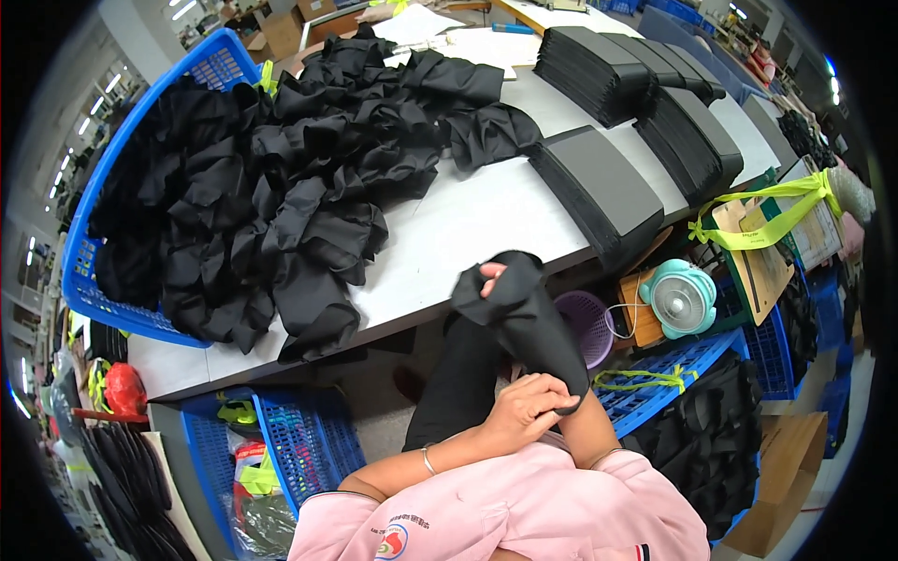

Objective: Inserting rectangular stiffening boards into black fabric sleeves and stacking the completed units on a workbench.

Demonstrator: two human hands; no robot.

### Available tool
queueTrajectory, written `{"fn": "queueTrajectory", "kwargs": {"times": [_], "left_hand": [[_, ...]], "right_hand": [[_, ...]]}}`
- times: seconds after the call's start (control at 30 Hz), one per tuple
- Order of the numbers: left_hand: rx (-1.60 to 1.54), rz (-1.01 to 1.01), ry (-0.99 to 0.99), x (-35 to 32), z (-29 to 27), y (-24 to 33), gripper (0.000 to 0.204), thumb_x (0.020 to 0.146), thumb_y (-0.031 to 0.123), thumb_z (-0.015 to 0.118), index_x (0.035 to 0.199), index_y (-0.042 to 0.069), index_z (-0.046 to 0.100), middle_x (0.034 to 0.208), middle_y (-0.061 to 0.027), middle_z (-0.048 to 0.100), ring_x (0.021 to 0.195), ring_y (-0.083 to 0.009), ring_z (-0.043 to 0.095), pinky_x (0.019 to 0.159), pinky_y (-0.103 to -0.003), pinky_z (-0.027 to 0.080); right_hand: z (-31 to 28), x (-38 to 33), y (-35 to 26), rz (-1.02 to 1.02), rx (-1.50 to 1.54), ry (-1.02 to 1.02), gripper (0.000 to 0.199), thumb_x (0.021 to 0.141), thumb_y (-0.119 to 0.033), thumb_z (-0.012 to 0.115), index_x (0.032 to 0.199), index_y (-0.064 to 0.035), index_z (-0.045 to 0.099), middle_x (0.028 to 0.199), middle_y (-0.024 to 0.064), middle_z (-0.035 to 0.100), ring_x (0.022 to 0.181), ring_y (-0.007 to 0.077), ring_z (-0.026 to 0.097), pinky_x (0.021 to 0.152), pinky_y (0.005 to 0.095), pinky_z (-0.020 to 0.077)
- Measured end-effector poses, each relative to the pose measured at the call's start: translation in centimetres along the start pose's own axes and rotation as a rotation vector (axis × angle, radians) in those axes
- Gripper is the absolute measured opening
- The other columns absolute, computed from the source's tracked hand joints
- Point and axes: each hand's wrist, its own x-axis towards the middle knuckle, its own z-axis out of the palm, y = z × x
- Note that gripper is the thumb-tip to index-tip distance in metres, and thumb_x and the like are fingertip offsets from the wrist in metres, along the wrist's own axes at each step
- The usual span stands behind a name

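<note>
Black fabric sleeve (pixel 524 327) over raised forearm

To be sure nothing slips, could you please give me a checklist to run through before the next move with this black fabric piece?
1. Grip of the left hand on the lower edge of the black fabric piece: ok.
2. Fingers of the right hand showing at its top end: ok.
3. Piece free of twists: cannot tell.
4. Bare strip of table in front: ok.
5. Black pile kept within the table's edge: not ok, one piece hangs over.
</note>
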Motion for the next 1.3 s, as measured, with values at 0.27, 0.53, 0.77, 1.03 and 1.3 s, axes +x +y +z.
{"fn": "queueTrajectory", "kwargs": {"times": [0.27,0.53,0.77,1.03,1.3], "left_hand": [[0.201,0.015,0.31,3.1,-3.7,0.2,0.047,0.074,0.008,0.078,0.121,0.006,0.067,0.136,-0.0166,0.052,0.125,-0.0355,0.049,0.104,-0.044,0.042],[0.271,-0.165,0.342,6.6,-7.8,-5.8,0.013,0.083,0.013,0.075,0.094,0.009,0.07,0.141,-0.0134,0.052,0.139,-0.0349,0.035,0.112,-0.045,0.031],[-0.007,-0.317,0.344,6.6,-8.7,-7.1,0.028,0.082,0.012,0.075,0.106,0.009,0.062,0.152,-0.0167,0.039,0.141,-0.034,0.034,0.114,-0.042,0.031],[0.23,-0.01,0.346,3.9,-5.3,-0.3,0.054,0.075,0.02,0.082,0.122,0.005,0.059,0.145,-0.02,0.043,0.133,-0.0374,0.042,0.112,-0.044,0.033],[0.161,0.049,0.27,2.7,-3.0,-1.9,0.016,0.082,0.005,0.075,0.098,0.007,0.073,0.11,-0.0083,0.068,0.096,-0.0257,0.064,0.082,-0.034,0.052]], "right_hand": [[-1.4,-0.6,-1.7,0.508,0.72,0.266,0.062,0.103,-0.019,0.049,0.156,-0.0043,0.021,0.145,0.011,0.044,0.118,0.0143,0.049,0.102,0.0271,0.0412],[0.4,-1.6,-0.5,0.542,0.578,0.441,0.061,0.1,-0.02,0.054,0.154,-0.0048,0.028,0.145,0.0108,0.047,0.117,0.0182,0.055,0.101,0.03,0.045],[0.0,-3.3,-2.7,-0.102,-0.895,-0.017,0.026,0.089,-0.011,0.06,0.113,-0.0009,0.062,0.105,0.0107,0.067,0.094,0.0252,0.064,0.084,0.0321,0.0528],[-3.4,-1.2,-1.1,-0.071,-0.854,-0.018,0.017,0.087,-0.009,0.06,0.103,-0.0015,0.061,0.097,0.0105,0.065,0.089,0.0259,0.064,0.08,0.0327,0.0525],[-3.6,2.4,-0.2,-0.022,-0.8,-0.058,0.009,0.086,-0.007,0.06,0.092,-0.002,0.061,0.088,0.0103,0.063,0.084,0.0267,0.063,0.075,0.0332,0.0522]]}}
